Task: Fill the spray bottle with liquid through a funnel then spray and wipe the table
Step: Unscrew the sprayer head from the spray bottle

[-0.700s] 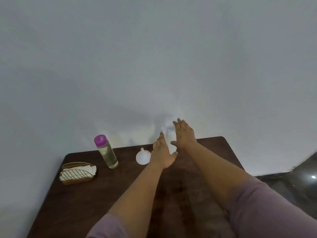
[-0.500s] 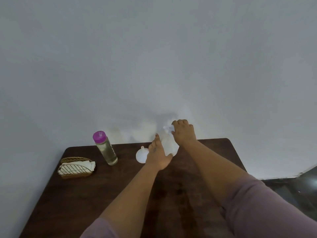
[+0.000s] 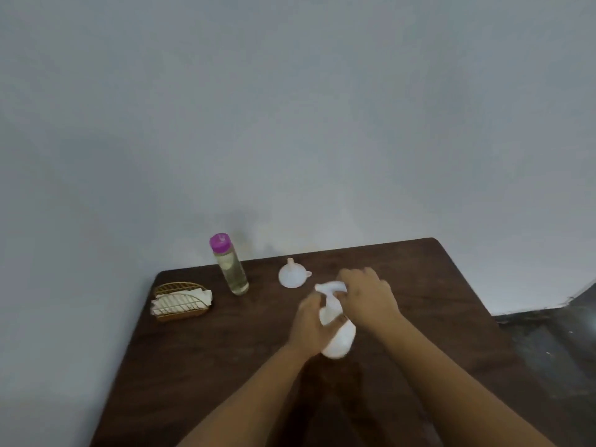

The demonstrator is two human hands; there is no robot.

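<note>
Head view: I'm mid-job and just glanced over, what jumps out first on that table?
Both hands meet on the white spray bottle at the middle of the dark table: the left hand holds its body, the right hand covers its head. Behind them sits a white funnel, and further left a clear bottle with a purple cap beside a gold wire napkin holder.

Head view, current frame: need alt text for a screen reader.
Both hands grip a white spray bottle on a dark wooden table: left hand on its body, right hand at its head. Behind stand a white funnel, a purple-capped bottle and a wire napkin holder.
</note>
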